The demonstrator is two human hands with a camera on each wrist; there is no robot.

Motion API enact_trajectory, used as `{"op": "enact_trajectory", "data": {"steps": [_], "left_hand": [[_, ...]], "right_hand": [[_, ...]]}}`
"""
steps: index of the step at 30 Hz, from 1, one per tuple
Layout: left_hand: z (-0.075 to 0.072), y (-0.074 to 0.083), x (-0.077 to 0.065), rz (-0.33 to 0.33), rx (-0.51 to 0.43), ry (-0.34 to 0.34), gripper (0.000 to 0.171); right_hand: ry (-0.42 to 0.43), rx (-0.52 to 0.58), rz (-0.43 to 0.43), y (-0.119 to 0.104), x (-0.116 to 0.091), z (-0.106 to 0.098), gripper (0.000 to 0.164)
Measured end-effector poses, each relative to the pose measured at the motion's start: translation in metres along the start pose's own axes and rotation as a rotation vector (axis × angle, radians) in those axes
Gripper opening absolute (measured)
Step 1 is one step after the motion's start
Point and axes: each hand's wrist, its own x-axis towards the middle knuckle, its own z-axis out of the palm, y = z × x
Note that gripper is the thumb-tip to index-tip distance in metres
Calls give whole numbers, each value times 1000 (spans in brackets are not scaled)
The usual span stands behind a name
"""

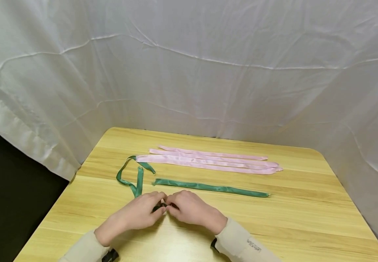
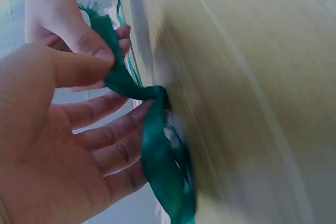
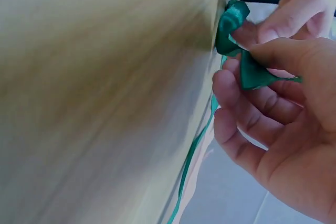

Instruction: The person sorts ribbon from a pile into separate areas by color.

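Observation:
Both hands meet over the near part of the table, working on a green ribbon [image 1: 139,182]. My left hand [image 1: 140,213] pinches it, thumb against the satin, with the other fingers spread behind the ribbon [image 2: 157,150] in the left wrist view. There the ribbon shows a twisted, knot-like bend, and a frayed end sticks up. My right hand [image 1: 193,209] pinches a short, flared piece of the ribbon [image 3: 254,72] between thumb and forefinger; a loop stands just beyond it in the right wrist view. From the head view, the fingers hide most of the held part.
A second green ribbon [image 1: 212,187] lies straight across the table [image 1: 290,218] beyond the hands. Farther back, several pink ribbons [image 1: 208,160] lie side by side. A loose green length [image 1: 120,174] curls at the left, near the pink ends. White curtains [image 1: 225,72] hang behind.

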Motion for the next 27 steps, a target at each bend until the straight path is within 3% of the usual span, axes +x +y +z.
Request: {"op": "enact_trajectory", "data": {"steps": [3,5,13,19,24,27], "left_hand": [[-1,-2,1,-23,-61,-10,31],[-2,-4,2,-29,-89,-18,35],[-9,-5,4,-27,-221,-38,32],[-14,-9,7,-54,-383,-57,38],[-13,-11,10,-21,-450,-68,27],[-12,-6,13,18,-424,-54,20]], "right_hand": [[48,-7,0,3,-2,-4,14],[72,6,11,5,-4,-7,14],[146,50,45,13,-12,-20,13],[189,61,80,20,-21,-29,15],[159,115,122,24,-28,-32,13],[113,174,107,23,-30,-33,25]]}}
